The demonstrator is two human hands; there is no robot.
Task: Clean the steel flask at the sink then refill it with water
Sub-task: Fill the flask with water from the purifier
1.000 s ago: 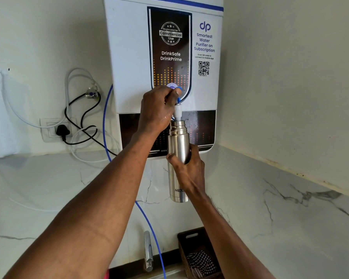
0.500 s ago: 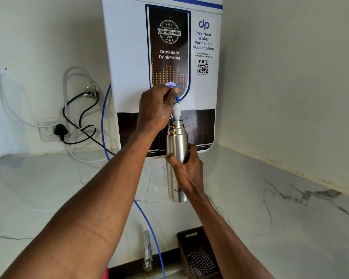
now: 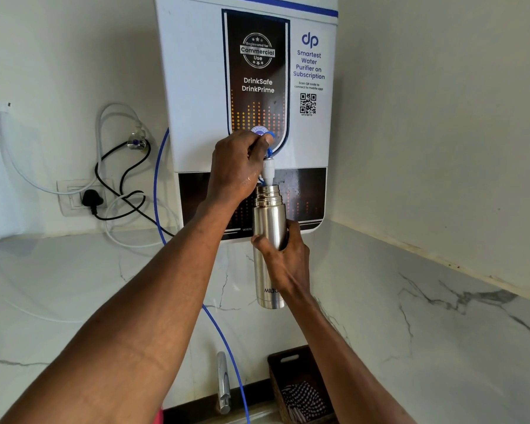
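- The right hand [image 3: 283, 264] is wrapped around the middle of the steel flask [image 3: 269, 237], fingers curled round it, thumb on the near side.
- The flask stands straight up, its open mouth right under the white spout [image 3: 268, 172] of the water purifier [image 3: 196, 87] (the big white box on the wall).
- The left hand [image 3: 236, 166] pinches the blue tap lever [image 3: 270, 145] with curled fingers.
- A sink tap [image 3: 224, 384] and a dark basket [image 3: 300, 390] sit low down.
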